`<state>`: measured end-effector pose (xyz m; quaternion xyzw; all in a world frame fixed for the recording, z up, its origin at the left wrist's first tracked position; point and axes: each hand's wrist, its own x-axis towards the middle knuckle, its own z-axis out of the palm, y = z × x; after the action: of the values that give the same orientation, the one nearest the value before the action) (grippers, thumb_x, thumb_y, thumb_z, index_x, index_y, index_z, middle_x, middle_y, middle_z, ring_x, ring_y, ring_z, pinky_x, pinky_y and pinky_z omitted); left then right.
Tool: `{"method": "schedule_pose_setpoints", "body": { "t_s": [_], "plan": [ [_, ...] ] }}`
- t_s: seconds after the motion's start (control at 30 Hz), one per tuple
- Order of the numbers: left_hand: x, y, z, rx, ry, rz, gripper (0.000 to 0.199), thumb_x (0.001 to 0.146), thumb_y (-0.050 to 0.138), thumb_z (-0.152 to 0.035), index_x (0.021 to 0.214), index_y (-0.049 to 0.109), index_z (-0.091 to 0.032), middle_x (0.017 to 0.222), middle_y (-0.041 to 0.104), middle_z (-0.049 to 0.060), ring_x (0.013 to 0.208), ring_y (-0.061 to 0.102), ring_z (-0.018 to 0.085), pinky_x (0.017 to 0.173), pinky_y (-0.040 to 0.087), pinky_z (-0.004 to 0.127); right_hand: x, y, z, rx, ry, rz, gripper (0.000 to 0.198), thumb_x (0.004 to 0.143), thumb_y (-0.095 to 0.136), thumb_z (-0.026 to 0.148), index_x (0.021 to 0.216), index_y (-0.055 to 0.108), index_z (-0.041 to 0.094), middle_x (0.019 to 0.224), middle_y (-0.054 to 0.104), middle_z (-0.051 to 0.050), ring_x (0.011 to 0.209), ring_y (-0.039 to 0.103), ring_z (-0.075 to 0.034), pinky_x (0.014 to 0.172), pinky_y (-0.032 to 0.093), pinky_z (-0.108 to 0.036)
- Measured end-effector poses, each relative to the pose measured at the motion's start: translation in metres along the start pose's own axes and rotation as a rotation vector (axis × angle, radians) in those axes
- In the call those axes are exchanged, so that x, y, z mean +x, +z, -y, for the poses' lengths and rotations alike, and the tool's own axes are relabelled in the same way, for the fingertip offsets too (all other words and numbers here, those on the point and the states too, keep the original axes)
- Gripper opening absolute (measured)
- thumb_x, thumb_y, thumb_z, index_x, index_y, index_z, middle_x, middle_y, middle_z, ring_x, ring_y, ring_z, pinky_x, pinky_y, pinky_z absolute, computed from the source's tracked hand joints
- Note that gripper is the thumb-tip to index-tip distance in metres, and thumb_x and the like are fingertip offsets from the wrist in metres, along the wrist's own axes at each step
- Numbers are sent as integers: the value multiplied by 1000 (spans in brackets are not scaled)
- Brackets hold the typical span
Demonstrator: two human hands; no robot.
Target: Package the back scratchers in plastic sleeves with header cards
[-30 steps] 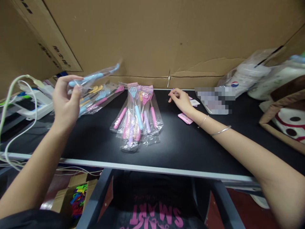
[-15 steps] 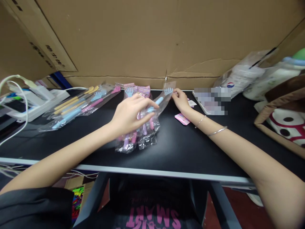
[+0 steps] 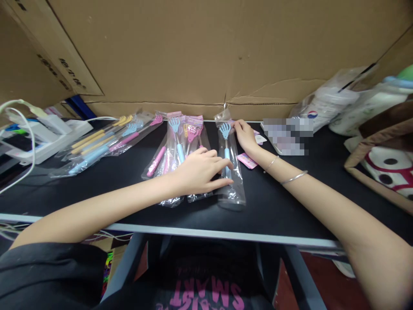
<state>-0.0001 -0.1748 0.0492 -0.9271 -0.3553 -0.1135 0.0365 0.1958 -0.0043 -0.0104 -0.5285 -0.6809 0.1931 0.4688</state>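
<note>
A blue back scratcher point(image 3: 227, 151) in a clear plastic sleeve point(image 3: 237, 189) lies lengthwise on the dark table. My left hand point(image 3: 201, 172) reaches over from the left, thumb and forefinger stretched apart across its handle. Beside the scratcher's head, my right hand point(image 3: 244, 135) has its fingers bent together close to the sleeve's upper end; whatever is between the fingertips is hidden. Pink printed cards point(image 3: 247, 161) lie under and beside the right wrist. Left of the sleeve is a pile of bagged pink and blue back scratchers point(image 3: 174, 125), partly covered by my left hand.
More bagged scratchers point(image 3: 93, 150), yellow, blue and pink, lie at the left near a white power strip point(image 3: 48, 146) with cables. On the right are a phone-like slab point(image 3: 280, 144), a bagged cup point(image 3: 332, 105) and a brown-handled bag point(image 3: 383, 163). Cardboard point(image 3: 193, 51) walls the back.
The sleeved blue scratcher, tilted between my hands before, now lies straight on the table. My left hand has moved right and nearer to me. My right hand has stayed almost in place.
</note>
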Motion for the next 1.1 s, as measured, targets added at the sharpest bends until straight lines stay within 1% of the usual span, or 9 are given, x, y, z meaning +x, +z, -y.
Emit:
{"method": "schedule_pose_setpoints", "body": {
  "t_s": [0.13, 0.27, 0.4, 0.5, 0.6, 0.77, 0.93, 1.0, 1.1],
  "plan": [
    [13, 0, 9, 33, 8, -34, 38, 102, 43, -49, 116, 67, -23, 83, 71, 4, 87, 63, 19, 88, 39, 34, -4, -1, 6, -52, 18, -17, 17, 96, 45, 29, 85, 58, 25, 73, 71, -2, 91, 65, -25, 95, 42, -43],
    [31, 8, 28, 161, -91, -63, 31, 100, 46, -36, 116, 68, -22, 95, 75, 7, 99, 64, 22, 91, 39, 37, -8, -1, 11, -135, -18, -23, 13, 93, 50, 24, 83, 58, 26, 72, 72, -2, 94, 64, -28, 97, 39, -48],
    [41, 17, 44, 197, -154, -21, 33, 96, 50, -35, 121, 66, -21, 104, 77, 8, 105, 65, 25, 95, 42, 38, -11, -1, 16, -187, -99, -19, 13, 93, 50, 23, 83, 58, 26, 71, 72, -3, 99, 65, -30, 98, 36, -49],
    [40, 21, 48, 163, -160, 16, 36, 97, 48, -35, 126, 64, -21, 108, 76, 9, 110, 65, 25, 98, 43, 40, -14, -2, 21, -163, -98, 27, 12, 93, 48, 23, 85, 56, 26, 73, 72, -3, 97, 68, -28, 97, 39, -46],
    [38, 21, 48, 89, -189, 36, 39, 97, 47, -38, 129, 59, -20, 113, 75, 10, 114, 65, 26, 101, 43, 42, -18, -5, 27, -64, -101, 81, 11, 95, 46, 27, 88, 55, 26, 74, 73, -2, 88, 70, -25, 94, 43, -42],
    [37, 17, 53, -176, -227, 69, 53, 94, 50, -38, 142, 42, -15, 133, 70, 14, 128, 62, 28, 107, 44, 46, -22, -8, 33, 65, -214, 114, 13, 98, 42, 34, 94, 52, 27, 79, 75, -2, 85, 72, -22, 94, 46, -38],
    [37, 18, 65, -425, -150, 24, 73, 93, 54, -34, 156, 20, -19, 141, 64, 16, 131, 63, 23, 108, 48, 38, -25, -8, 39, 136, -266, 125, 12, 96, 43, 33, 95, 52, 27, 86, 74, -3, 87, 71, -21, 88, 49, -36],
    [37, 20, 68, -438, -98, 29, 68, 93, 54, -35, 154, 28, -20, 145, 60, 15, 133, 60, 23, 111, 47, 38, -27, -8, 42, 136, -281, 135, 13, 96, 41, 32, 92, 53, 26, 86, 73, -3, 86, 71, -21, 86, 50, -35],
    [38, 21, 70, -382, -74, 44, 51, 94, 52, -37, 141, 48, -20, 145, 61, 12, 132, 59, 26, 113, 44, 43, -29, -9, 46, 135, -292, 155, 15, 95, 40, 29, 89, 54, 26, 83, 72, -3, 86, 70, -21, 88, 49, -36]
  ]
}}
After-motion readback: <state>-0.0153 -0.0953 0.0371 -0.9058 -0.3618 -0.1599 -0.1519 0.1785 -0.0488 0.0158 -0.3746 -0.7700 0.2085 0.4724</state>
